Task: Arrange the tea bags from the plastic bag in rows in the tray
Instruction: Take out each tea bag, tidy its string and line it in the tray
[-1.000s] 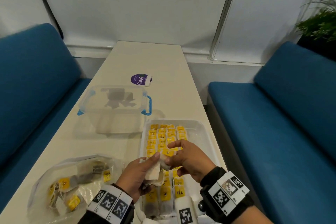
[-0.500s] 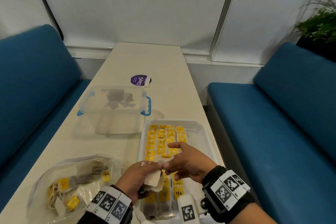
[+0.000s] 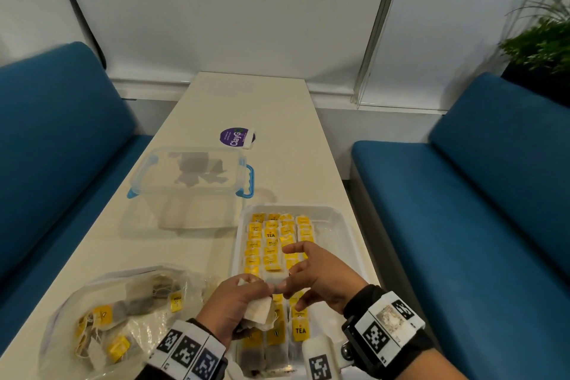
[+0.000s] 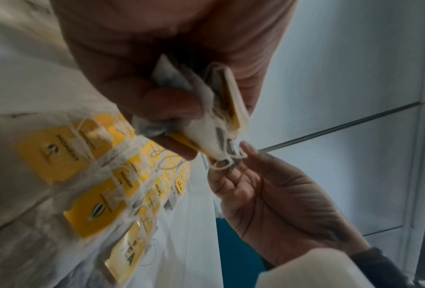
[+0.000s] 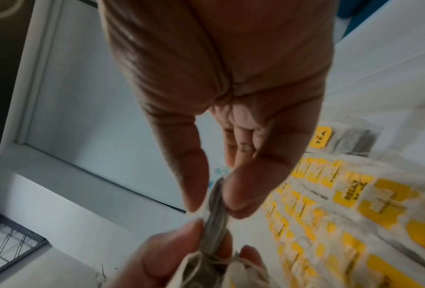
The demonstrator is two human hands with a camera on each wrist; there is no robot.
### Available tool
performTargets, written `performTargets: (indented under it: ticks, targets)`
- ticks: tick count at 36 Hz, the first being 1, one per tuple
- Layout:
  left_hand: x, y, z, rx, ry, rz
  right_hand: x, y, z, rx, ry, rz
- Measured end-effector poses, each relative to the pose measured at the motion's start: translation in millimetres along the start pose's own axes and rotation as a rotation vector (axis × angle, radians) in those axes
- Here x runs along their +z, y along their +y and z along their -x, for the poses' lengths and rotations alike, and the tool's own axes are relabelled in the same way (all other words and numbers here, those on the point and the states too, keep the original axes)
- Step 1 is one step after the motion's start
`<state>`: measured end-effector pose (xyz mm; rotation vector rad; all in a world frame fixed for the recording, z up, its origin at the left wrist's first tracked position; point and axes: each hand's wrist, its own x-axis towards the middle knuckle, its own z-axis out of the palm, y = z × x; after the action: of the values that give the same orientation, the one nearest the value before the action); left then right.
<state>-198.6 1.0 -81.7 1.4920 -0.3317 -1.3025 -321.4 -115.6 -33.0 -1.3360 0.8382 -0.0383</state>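
My left hand (image 3: 243, 293) grips a small bunch of tea bags (image 3: 257, 310) over the near left part of the clear tray (image 3: 342, 225). In the left wrist view the bunch (image 4: 216, 117) sits between thumb and curled fingers. My right hand (image 3: 303, 279) pinches the end of one tea bag (image 5: 215, 210) of that bunch between thumb and forefinger; its other fingers are spread. Rows of tea bags with yellow tags (image 3: 271, 244) fill the left and middle of the tray. The plastic bag (image 3: 101, 318), holding several more tea bags, lies on the table left of my left hand.
A clear lidded box with blue clips (image 3: 191, 176) stands behind the plastic bag and tray. A purple round sticker (image 3: 236, 137) lies farther back on the white table (image 3: 246, 102). Blue benches (image 3: 462, 194) flank the table. A plant (image 3: 543, 37) is at far right.
Both hands have drawn nearer to me over the tray. My right hand has shifted from above the rows down to the bunch and now pinches one bag's end.
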Motion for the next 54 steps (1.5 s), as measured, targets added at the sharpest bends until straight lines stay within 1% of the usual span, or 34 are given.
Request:
performTargets:
  ticks: [5, 7, 9, 13, 15, 17, 24, 29, 34, 38, 45, 48, 50, 52, 54]
  targets:
    - [1, 1, 0, -0.008, -0.032, 0.035, -1, -2, -1, -0.078, -0.018, 0.041]
    - [0, 1, 0, -0.004, -0.025, 0.049, -2, -4, -1, -0.096, 0.013, 0.085]
    - [-1, 1, 0, 0.005, 0.001, 0.05, -7, -6, -2, -0.104, 0.09, 0.14]
    - [-6, 0, 0, 0.017, 0.049, 0.028, -26, -7, -9, -0.106, 0.306, 0.223]
    - [-7, 0, 1, 0.013, 0.051, 0.037, -36, -5, -14, -0.082, 0.374, 0.241]
    - [-7, 0, 1, 0.003, 0.055, 0.045, -44, -1, -21, -0.038, 0.41, 0.255]
    - [-6, 3, 1, -0.035, 0.056, 0.05, -46, 15, -44, 0.161, 0.427, 0.398]
    - [-5, 6, 5, -0.044, 0.042, 0.052, -49, 24, -55, 0.24, 0.43, 0.531]
    - [-7, 5, 5, -0.059, 0.025, 0.034, -47, 31, -58, 0.253, 0.445, 0.563]
    - [-7, 5, 5, -0.056, 0.028, 0.026, -41, 33, -60, 0.25, 0.42, 0.62]
    - [-9, 4, 3, -0.045, -0.016, 0.029, -29, 28, -66, 0.235, 0.387, 0.81]
    - [-10, 3, 3, -0.047, -0.023, 0.024, -31, 27, -65, 0.199, 0.354, 0.867]
    - [-10, 4, 3, -0.048, -0.02, 0.02, -34, 26, -63, 0.188, 0.38, 0.839]
    - [-10, 4, 3, -0.045, -0.024, 0.015, -35, 25, -60, 0.176, 0.45, 0.755]
    - [-11, 4, 4, -0.043, -0.037, 0.02, -34, 22, -56, 0.102, 0.493, 0.669]
